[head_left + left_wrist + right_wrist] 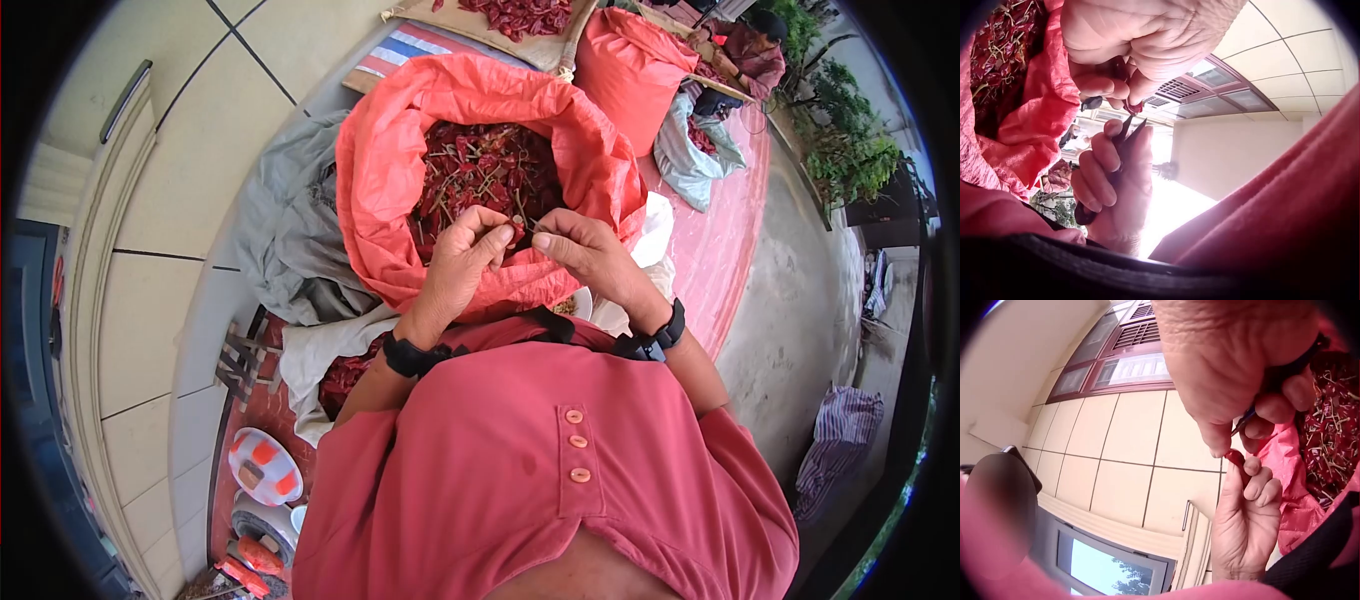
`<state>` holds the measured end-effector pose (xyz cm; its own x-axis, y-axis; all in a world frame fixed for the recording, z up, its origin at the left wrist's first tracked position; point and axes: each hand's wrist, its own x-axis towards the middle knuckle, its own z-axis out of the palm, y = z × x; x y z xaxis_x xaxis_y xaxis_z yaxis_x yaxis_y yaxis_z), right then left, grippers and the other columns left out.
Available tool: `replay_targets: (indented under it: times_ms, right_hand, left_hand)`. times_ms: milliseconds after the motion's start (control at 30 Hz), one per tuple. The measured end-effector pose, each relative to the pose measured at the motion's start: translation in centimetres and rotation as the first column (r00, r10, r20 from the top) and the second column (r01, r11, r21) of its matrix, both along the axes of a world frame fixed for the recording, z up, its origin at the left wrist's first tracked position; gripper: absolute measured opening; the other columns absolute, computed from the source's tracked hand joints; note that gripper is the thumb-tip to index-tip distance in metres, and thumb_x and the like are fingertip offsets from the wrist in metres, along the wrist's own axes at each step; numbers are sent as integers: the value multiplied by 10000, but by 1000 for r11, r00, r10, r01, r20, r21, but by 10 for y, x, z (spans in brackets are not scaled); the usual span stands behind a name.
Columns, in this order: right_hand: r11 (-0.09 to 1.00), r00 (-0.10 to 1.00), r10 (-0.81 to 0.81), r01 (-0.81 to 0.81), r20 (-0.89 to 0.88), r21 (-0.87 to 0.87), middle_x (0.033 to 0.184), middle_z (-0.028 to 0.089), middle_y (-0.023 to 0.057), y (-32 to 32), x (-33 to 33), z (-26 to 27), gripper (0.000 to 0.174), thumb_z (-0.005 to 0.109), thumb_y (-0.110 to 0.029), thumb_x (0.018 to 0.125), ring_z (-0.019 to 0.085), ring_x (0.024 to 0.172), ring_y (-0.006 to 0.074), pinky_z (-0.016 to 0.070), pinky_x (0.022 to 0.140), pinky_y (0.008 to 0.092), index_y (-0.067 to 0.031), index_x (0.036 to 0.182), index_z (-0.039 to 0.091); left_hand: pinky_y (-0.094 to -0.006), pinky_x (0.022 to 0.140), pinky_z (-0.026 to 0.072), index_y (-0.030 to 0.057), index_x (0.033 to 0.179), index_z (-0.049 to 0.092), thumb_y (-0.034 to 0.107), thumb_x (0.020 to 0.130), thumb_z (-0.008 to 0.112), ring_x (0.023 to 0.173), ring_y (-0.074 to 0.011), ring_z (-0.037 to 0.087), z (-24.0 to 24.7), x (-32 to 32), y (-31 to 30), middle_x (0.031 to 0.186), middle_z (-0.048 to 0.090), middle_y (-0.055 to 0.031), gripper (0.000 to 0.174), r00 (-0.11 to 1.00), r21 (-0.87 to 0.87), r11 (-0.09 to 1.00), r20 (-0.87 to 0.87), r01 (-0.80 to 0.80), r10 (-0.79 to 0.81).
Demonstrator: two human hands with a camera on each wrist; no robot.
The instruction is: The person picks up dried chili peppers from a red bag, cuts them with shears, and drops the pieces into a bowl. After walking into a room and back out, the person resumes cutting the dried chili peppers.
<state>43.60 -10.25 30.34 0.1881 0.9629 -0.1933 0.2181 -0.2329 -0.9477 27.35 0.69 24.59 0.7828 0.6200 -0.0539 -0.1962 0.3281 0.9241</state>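
Observation:
In the head view my left hand (pixel 458 262) pinches a dried red chili (pixel 516 232) between thumb and fingertips, above the near rim of an open pinkish-red sack (pixel 375 200). Inside lie dried chilies (pixel 485 165) with pale stems. My right hand (pixel 592 258), close on the right, grips small dark scissors (pixel 1124 139). Their two pointed blades stand apart just at the end of the chili in the left wrist view. From the right wrist, the chili (pixel 1234 457) shows between the left fingers, while my right palm hides most of the scissors.
Behind stands a fuller red sack (pixel 625 75), with a pale bag of chilies (pixel 695 155) beside it. Another person (pixel 755 55) works at the back right. Grey cloth (pixel 300 220) lies left; a small stool (pixel 245 362) and a patterned basin (pixel 265 467) sit lower left.

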Motion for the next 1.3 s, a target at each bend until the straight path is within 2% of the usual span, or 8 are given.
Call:
replay_targets:
  times_ms: [400, 700, 900, 1000, 1100, 1200, 1233, 1300]
  right_hand:
    - [994, 972, 33, -56, 232, 92, 767, 613, 114, 10, -9, 3, 270, 619, -234, 914, 579, 691, 164, 466, 638, 322, 34, 933, 595]
    - [974, 872, -13, -100, 490, 204, 792, 562, 196, 8, -17, -4, 231, 574, -217, 928, 589, 758, 397, 466, 630, 431, 6, 896, 522]
    - [978, 901, -70, -23, 427, 210, 752, 537, 198, 15, -20, -19, 227, 537, -215, 955, 573, 698, 370, 445, 599, 409, 0, 885, 512]
    - [974, 965, -153, 111, 212, 196, 678, 467, 155, 19, -28, -31, 259, 457, -212, 1000, 472, 608, 213, 420, 575, 362, 10, 873, 503]
    - [986, 982, -133, 145, -131, 88, 635, 461, 9, 21, -28, -46, 310, 434, -272, 1017, 413, 571, 89, 363, 509, 259, -33, 838, 519]
    - [983, 858, -45, -54, -512, -176, 573, 408, -22, 19, -25, -12, 313, 366, -323, 1027, 332, 384, 83, 279, 364, 245, -85, 880, 504]
    - [953, 717, -173, -51, -675, -299, 560, 391, -30, 22, -25, -12, 319, 344, -350, 1026, 299, 348, 80, 255, 332, 231, -104, 879, 486]
    - [972, 534, -187, -18, -824, -233, 556, 378, -33, 24, -12, -29, 328, 340, -361, 1025, 286, 353, 73, 247, 336, 221, -109, 867, 479]
  left_hand:
    - [-183, 607, 426, 17, 975, 576, 104, 929, 599, 682, -22, 495, -2, -1, 0, 796, 581, 20, 100, 999, 17, 999, -2, 48, -48]
    - [-187, 604, 444, 17, 938, 582, 100, 923, 602, 689, -26, 525, 1, -2, 0, 775, 586, 17, 86, 998, 67, 997, -52, 26, -22]
    - [-184, 517, 352, 31, 911, 587, 122, 930, 584, 590, -18, 434, -5, 3, 1, 680, 518, 43, 93, 999, -4, 1000, -35, -21, 21]
    - [-189, 511, 348, 31, 892, 582, 111, 925, 586, 592, -14, 433, -11, 7, 2, 680, 515, 42, 87, 996, 57, 997, -74, -50, 54]
    - [-180, 525, 351, 68, 916, 557, 110, 925, 587, 568, -29, 428, -16, 1, 10, 707, 523, 32, 52, 997, -101, 993, -38, 58, -62]
    - [-181, 555, 377, 80, 917, 564, 109, 911, 609, 597, -50, 459, -18, -11, 19, 778, 576, 5, 54, 983, -375, 909, 77, 182, -165]
    - [-190, 561, 385, 77, 929, 572, 104, 910, 610, 605, -57, 467, -18, -17, 19, 783, 576, 1, 50, 968, -408, 880, 153, 244, -197]
    - [-208, 574, 404, 73, 950, 586, 97, 907, 613, 620, -72, 482, -18, -27, 17, 792, 575, -1, 56, 946, -438, 840, 205, 319, -252]
